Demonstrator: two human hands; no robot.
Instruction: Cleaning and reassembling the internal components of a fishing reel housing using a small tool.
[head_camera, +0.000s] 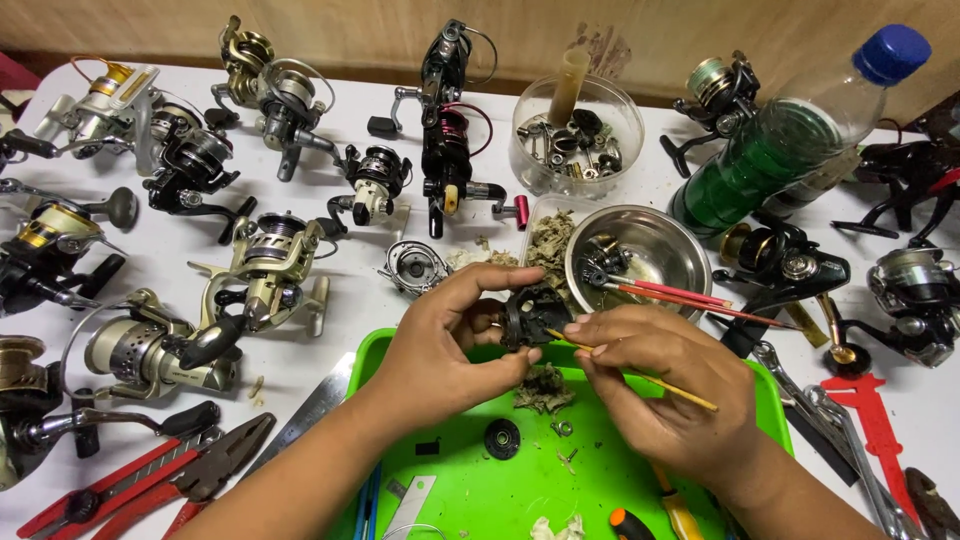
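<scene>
Now | left hand (445, 335) grips black reel part (530, 315) | right hand (665, 385) pinches thin stick (680, 392) | over green tray (372, 355) edge

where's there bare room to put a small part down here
Barest patch: the green tray floor below the left hand, around the black round part. A smaller white strip lies between the steel bowl and the clear tub. The table's left side is crowded with fishing reels and pliers.

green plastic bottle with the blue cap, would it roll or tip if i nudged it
The green bottle lies tilted against a black reel, so it probably can't tip further. Its round, smooth body would likely roll or slide sideways. It looks partly filled, so perhaps heavier than it seems.
</scene>
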